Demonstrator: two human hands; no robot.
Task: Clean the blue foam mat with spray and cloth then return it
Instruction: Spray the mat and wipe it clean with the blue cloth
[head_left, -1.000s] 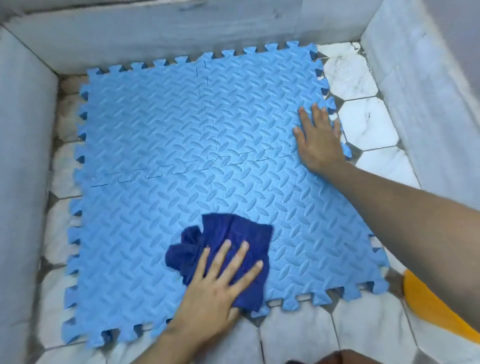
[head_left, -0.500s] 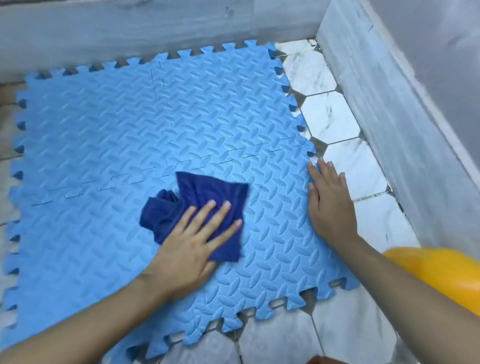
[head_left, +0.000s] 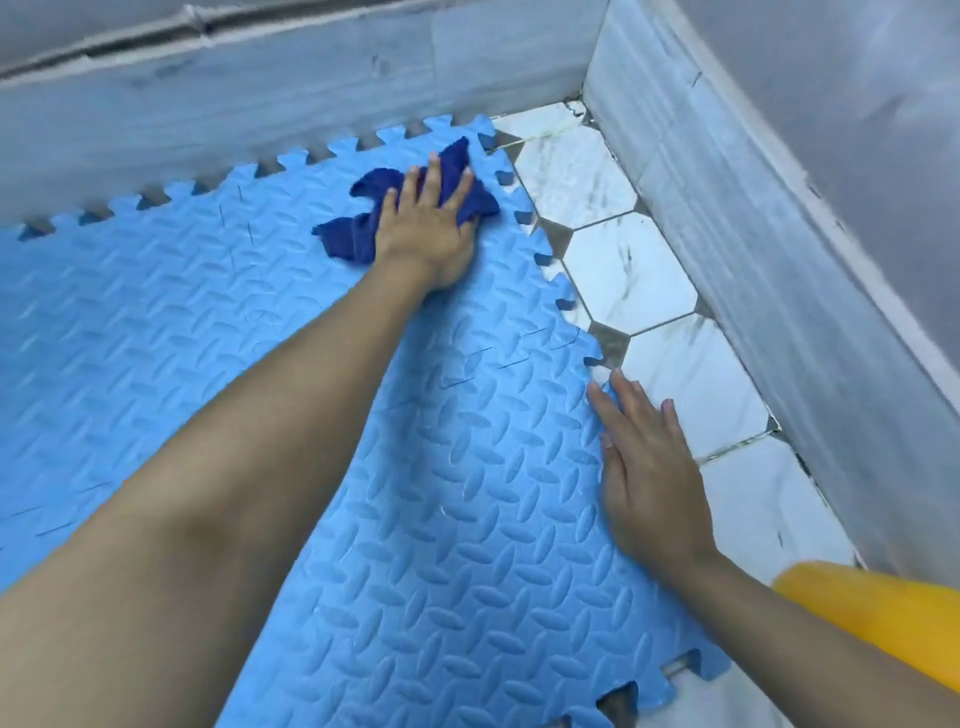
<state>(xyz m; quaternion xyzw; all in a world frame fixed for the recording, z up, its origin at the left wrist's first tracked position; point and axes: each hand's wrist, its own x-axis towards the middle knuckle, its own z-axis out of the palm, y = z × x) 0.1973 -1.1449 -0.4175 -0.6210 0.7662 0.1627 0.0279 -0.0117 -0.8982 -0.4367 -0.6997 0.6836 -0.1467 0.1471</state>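
At the far right corner of the blue foam mat (head_left: 270, 332), a dark blue cloth (head_left: 415, 202) is pressed flat under the left hand (head_left: 428, 228), fingers spread, nothing gripped. The right hand (head_left: 647, 478) is laid open-palmed on the mat's right edge, half on the white floor tiles (head_left: 623, 270), closer to the person. Unwiped mat is judged to lie leftward and nearer, so the left hand, already on the cloth, is better placed. No spray bottle is seen.

The left arm stretches fully toward the far right corner of the blue foam mat (head_left: 467, 493), left hand (head_left: 428, 228) flat, fingers spread; the right hand (head_left: 649, 467) lies palm-down on the mat's right edge.
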